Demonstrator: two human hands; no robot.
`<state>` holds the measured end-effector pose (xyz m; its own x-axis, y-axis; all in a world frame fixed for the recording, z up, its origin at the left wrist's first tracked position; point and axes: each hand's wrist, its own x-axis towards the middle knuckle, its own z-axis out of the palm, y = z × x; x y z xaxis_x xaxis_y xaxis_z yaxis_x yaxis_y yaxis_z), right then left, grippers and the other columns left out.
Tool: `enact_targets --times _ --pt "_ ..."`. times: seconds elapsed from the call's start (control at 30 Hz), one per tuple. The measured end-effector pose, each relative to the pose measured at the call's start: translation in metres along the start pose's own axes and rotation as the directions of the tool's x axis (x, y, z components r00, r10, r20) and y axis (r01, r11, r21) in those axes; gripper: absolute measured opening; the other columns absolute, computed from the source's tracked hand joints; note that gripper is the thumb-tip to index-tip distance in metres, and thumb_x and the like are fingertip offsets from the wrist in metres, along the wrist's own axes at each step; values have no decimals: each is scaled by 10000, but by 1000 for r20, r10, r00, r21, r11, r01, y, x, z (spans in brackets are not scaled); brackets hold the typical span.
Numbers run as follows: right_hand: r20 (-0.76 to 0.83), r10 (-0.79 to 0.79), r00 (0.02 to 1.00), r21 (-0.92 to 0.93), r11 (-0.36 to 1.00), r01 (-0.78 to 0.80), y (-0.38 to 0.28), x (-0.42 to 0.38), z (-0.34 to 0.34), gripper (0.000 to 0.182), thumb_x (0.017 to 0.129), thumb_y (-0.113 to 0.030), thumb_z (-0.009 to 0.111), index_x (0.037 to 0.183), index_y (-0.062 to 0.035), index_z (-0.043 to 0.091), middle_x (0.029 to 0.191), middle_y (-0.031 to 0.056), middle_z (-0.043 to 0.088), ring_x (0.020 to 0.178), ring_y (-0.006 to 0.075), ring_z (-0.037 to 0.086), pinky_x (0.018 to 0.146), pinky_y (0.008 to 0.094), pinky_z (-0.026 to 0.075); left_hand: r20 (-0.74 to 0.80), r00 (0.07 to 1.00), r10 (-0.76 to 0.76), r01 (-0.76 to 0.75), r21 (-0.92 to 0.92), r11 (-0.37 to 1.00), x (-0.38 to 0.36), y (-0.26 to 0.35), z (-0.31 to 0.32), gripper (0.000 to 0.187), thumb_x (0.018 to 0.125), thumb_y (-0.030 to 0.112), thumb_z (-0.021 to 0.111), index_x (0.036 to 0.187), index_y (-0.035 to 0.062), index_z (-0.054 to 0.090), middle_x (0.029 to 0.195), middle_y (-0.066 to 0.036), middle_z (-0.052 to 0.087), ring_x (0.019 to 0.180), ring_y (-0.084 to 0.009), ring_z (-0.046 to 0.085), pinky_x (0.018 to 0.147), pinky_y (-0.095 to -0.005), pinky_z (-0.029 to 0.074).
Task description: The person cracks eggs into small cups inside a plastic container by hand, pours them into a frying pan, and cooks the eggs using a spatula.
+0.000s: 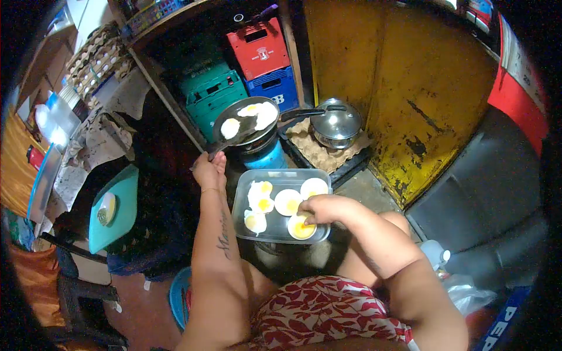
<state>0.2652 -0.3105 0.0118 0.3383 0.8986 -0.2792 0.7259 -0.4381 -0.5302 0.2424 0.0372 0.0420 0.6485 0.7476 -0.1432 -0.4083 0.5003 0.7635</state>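
My left hand (pixel 209 171) is closed round a dark handle, which looks like that of a turner (pixel 231 142) slanting over the frying pan's near rim. In the black frying pan (pixel 223 112) lie several fried eggs (pixel 266 115), whites set round yellow yolks. Below it, a clear plastic container (pixel 275 231) sits in front of me with several round fried eggs (pixel 287 202) inside. My right hand (pixel 323 209) reaches in from the right, its fingers bent down on the fried egg (pixel 302 227) at the near right. The fingertips are partly hidden, and I see no utensil there.
A lidded saucepan (pixel 336 126) stands on brown egg-tray card beside the pan, which rests above a blue cylinder (pixel 266 158). Crates (pixel 259 47) are stacked behind. Egg trays (pixel 99 64) are piled far left, above a turquoise tray (pixel 130 202). A yellow metal panel (pixel 404 76) stands right.
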Motion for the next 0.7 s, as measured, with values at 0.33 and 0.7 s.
enact_targets --times 0.33,0.7 --pt "27 9 1000 -7 1000 -8 5 -1 4 514 800 -335 729 1242 -97 621 1122 181 669 1034 353 638 910 425 493 -20 984 178 -175 112 978 -50 18 4 157 944 122 543 1050 16 496 856 -157 628 668 -226 664 560 -301 575" --pt "116 109 987 -45 994 -104 1 5 8 531 817 -330 733 1288 -129 592 1111 192 665 1031 356 630 907 411 486 175 935 308 -345 253 904 -72 5 12 155 967 125 550 1067 35 474 881 -178 663 688 -230 682 571 -301 587"
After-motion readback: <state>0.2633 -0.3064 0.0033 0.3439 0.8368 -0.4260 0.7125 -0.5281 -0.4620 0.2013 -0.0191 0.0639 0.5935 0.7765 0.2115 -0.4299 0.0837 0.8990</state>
